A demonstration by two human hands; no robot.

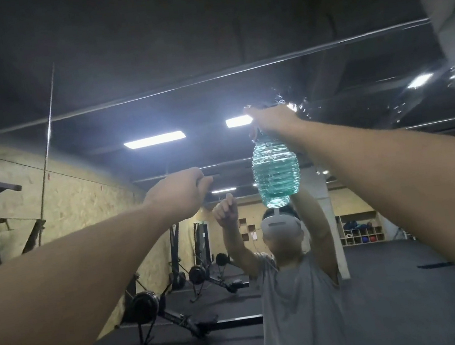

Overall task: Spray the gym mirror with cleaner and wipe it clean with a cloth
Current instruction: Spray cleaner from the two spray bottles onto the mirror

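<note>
The right hand's fingers are curled round the top of a spray bottle, though seen from behind the knuckles I cannot tell which finger sits on the trigger. That right hand is raised high, arm stretched up towards the glass, and the bottle hangs below it: clear ribbed plastic, holding blue-green liquid. Just right of the hand, wet splashes and droplets cling to the mirror, catching the light.

The left hand is lifted too, lower and well apart from the bottle, its fingers curled in. Something dark shows at the fingertips, too small to tell what it is; whether it pinches a cloth I cannot say.

The mirror fills the wall ahead, a thin vertical seam running down it on the left. In the glass stands the person's reflection: grey T-shirt, white headset, both arms up, the bottle in front of the head. Reflected behind are rowing machines lined along a chipboard wall, a black rubber floor, cubby shelves with balls in them at the far end, and bright ceiling light panels.
</note>
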